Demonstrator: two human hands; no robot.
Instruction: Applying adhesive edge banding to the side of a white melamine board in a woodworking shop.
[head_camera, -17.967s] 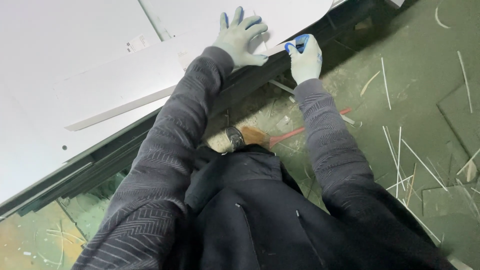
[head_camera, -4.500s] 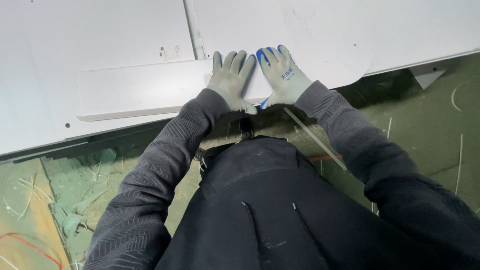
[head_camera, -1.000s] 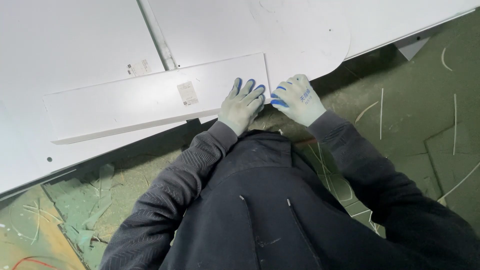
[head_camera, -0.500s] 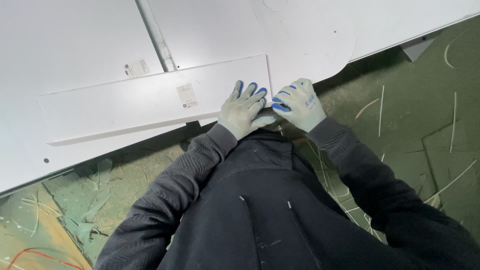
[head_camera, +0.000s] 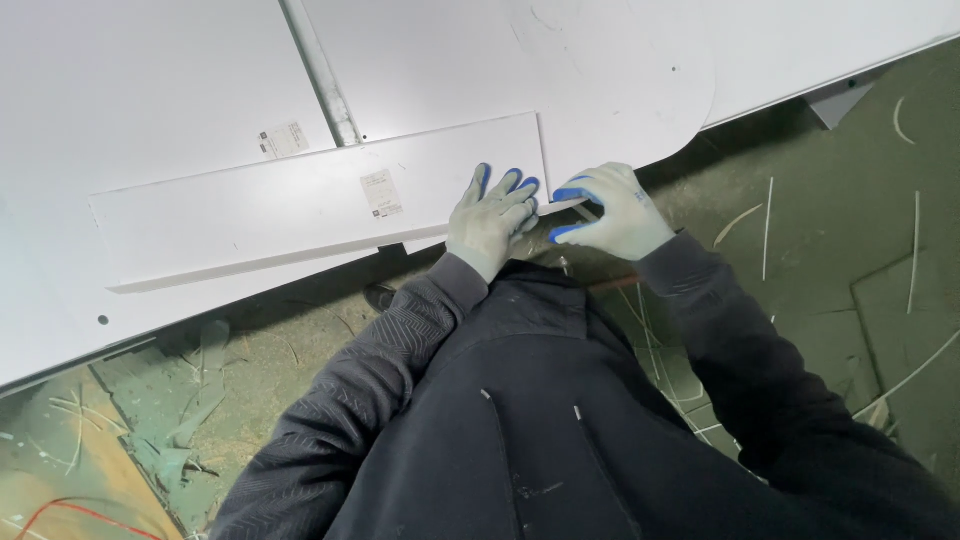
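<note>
Hands: two, gloved grey and blue.
Left hand (head_camera: 490, 215): laid flat, fingers spread, on the white panel's (head_camera: 300, 205) right end.
Right hand (head_camera: 610, 210): curled, pinching the panel's corner edge.
Labels: two small rectangular stickers, one (head_camera: 380, 192) on the panel, one (head_camera: 283, 139) on the sheet (head_camera: 150, 80) beyond.

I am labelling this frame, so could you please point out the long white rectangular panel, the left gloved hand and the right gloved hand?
long white rectangular panel (head_camera: 300, 215), head view, bare face.
left gloved hand (head_camera: 490, 215), head view, back.
right gloved hand (head_camera: 615, 210), head view, back.

Even, bright overhead light; white panels nearly washed out, soft shadow beneath their edge; focus sharp, slight wide-angle bend.
</note>
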